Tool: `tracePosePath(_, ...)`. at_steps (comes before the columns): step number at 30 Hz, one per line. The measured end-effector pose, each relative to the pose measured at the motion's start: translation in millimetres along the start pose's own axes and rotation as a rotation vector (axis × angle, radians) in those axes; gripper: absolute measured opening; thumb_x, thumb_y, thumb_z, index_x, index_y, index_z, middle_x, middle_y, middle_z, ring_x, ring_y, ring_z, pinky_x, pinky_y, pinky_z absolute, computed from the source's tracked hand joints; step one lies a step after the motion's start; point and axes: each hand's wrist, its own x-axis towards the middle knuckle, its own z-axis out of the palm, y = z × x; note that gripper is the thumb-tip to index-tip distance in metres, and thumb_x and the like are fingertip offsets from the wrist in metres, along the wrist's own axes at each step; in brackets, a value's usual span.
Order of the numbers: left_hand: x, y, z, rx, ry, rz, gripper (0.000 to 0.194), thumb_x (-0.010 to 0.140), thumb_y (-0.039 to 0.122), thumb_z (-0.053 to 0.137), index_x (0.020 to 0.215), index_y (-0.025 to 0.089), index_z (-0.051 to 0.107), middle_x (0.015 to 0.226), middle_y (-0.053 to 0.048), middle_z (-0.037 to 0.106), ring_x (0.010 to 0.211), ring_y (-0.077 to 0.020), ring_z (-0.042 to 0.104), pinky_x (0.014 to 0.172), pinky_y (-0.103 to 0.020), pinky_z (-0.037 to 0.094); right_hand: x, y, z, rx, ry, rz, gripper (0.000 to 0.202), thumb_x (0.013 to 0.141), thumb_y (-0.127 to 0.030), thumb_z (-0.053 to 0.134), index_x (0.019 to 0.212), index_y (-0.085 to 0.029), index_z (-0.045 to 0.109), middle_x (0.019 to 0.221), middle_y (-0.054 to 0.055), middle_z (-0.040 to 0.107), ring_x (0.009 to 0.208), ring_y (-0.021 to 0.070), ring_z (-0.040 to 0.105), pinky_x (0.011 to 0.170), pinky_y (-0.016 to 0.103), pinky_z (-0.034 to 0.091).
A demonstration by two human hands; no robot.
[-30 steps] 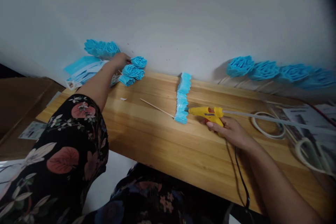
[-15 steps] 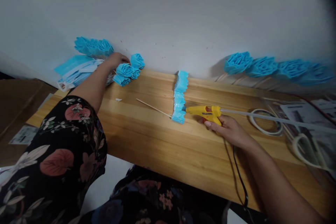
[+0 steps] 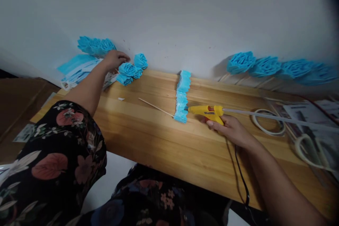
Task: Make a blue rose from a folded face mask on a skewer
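In the head view, my right hand [image 3: 231,130] is wrapped round the handle of a yellow hot glue gun [image 3: 206,111]. A clear glue stick [image 3: 259,113] juts from its rear. The nozzle meets the right edge of a pleated blue strip [image 3: 182,95] with shiny glue on it. A thin wooden stick [image 3: 156,107] lies with one end at the strip's lower edge. My left hand [image 3: 117,59] is beside a small cluster of blue flowers [image 3: 127,69], near their stems. Its visible fingers are slightly apart and curved; the thumb side is hidden.
Larger blue flowers [image 3: 241,63] lean on the wall at right, others [image 3: 96,45] at left above a pile of blue and white face masks [image 3: 76,67]. A tape roll [image 3: 267,122] and scissors [image 3: 308,150] lie at right. The black cord [image 3: 242,176] hangs over the table edge.
My left hand has risen slightly from the flower stems, its fingers a little more apart. The glue gun and the pleated strip keep their positions; the view has shifted slightly.
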Motion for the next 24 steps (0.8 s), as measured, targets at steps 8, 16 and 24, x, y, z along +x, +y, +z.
tracePosePath(8,-56,31,-19.5,0.123,0.105,0.008,0.039,0.105,0.006,0.054,0.135,0.008,0.08,0.125,-0.005,0.085,0.106,-0.0161,0.073,0.105,-0.03,0.056,1,-7,0,-0.02,0.008,0.002,0.08,0.075,-0.105,0.062,0.07,-0.025,0.063,0.067,0.002,0.059,0.062,0.0192,0.052,0.059,0.033,0.043)
tracePosePath(16,-139,21,-17.4,0.051,0.318,0.218,0.038,0.108,0.038,0.057,0.134,0.021,0.079,0.132,-0.005,0.083,0.118,-0.024,0.073,0.112,-0.043,0.058,5,0,2,-0.004,-0.008,0.002,0.071,0.08,-0.095,0.066,0.073,-0.024,0.065,0.07,0.005,0.065,0.065,0.0207,0.056,0.06,0.034,0.045)
tracePosePath(24,-111,4,17.0,-0.017,0.364,0.148,0.059,0.097,0.051,0.076,0.15,0.027,0.067,0.147,-0.014,0.073,0.123,-0.032,0.075,0.107,-0.047,0.063,5,1,4,-0.025,0.025,-0.025,0.073,0.081,-0.096,0.064,0.07,-0.023,0.064,0.068,0.005,0.064,0.064,0.0196,0.055,0.061,0.034,0.043)
